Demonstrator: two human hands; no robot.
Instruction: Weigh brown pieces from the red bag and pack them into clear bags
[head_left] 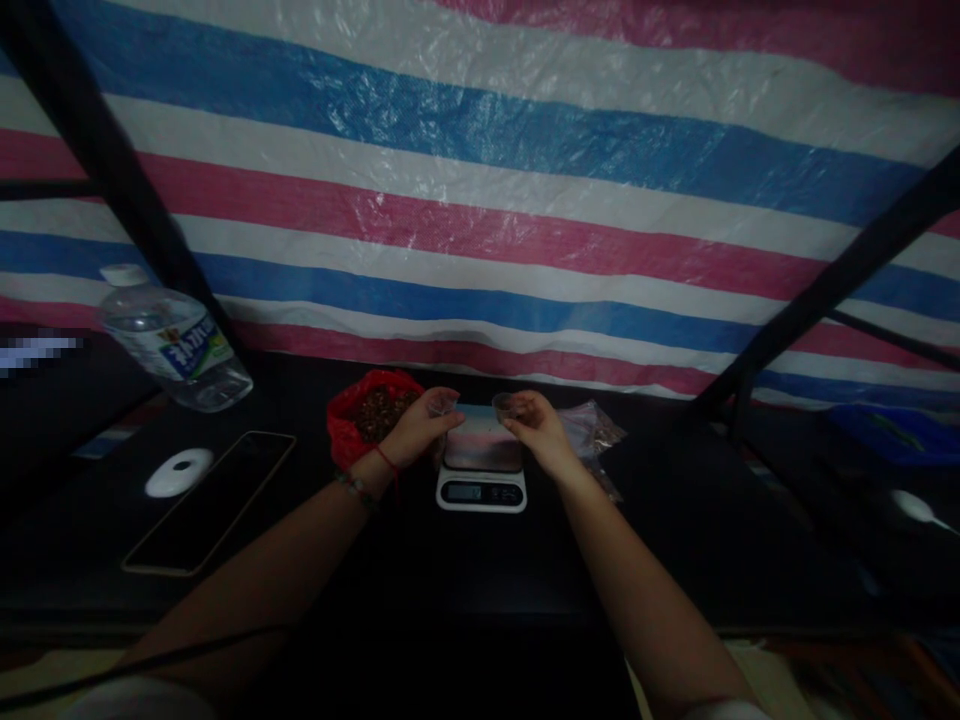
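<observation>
A small white kitchen scale (481, 490) with a lit display sits on the black table in front of me. At its far left corner my left hand (429, 425) is closed on a small clear plastic cup (444, 403). Across from it, my right hand (538, 428) grips another small clear cup (507, 406) above the scale's right side. What either cup contains is too dim to make out. Just left of my left hand stands an open red plastic bag (339, 432), full of small brown pieces (377, 412). Clear plastic bags (596, 430) with brownish contents lie beyond my right hand.
On the left are a large clear bottle (180, 340), a smartphone (211, 505) and a white rounded case (180, 472). A blue tray (889, 432) and a white spoon-like item (913, 506) lie far right. Dark slanted posts flank a striped plastic sheet (495, 240).
</observation>
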